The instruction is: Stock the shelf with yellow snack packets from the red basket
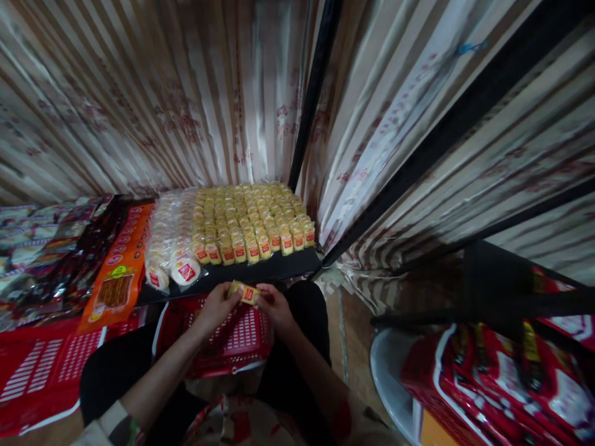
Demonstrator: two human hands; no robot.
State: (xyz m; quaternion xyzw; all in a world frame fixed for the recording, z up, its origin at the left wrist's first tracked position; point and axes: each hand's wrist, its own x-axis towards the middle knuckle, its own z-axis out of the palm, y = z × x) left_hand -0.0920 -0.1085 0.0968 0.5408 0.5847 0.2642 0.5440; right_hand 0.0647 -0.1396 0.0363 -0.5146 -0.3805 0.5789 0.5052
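Observation:
Between my two hands is a small yellow snack packet (246, 293) with a red label, held level above a red basket (242, 334). The fingers of my left hand (222, 305) pinch its left end. At the other end, my right hand (275, 305) grips it with thumb and fingers. Just beyond, rows of matching yellow packets (253, 223) stand on a black shelf (274, 267). Beside them on the left are round white packets (185, 269) in clear wrap. The basket sits between my knees, and my forearms hide part of it.
An orange snack bag (118, 279) lies left of the white packets, with many dark and pale packets (51, 248) past it. Another red basket (46, 371) stands at lower left. On the right are a black metal frame (395, 192), a grey tub (390, 371) and red packages (520, 384).

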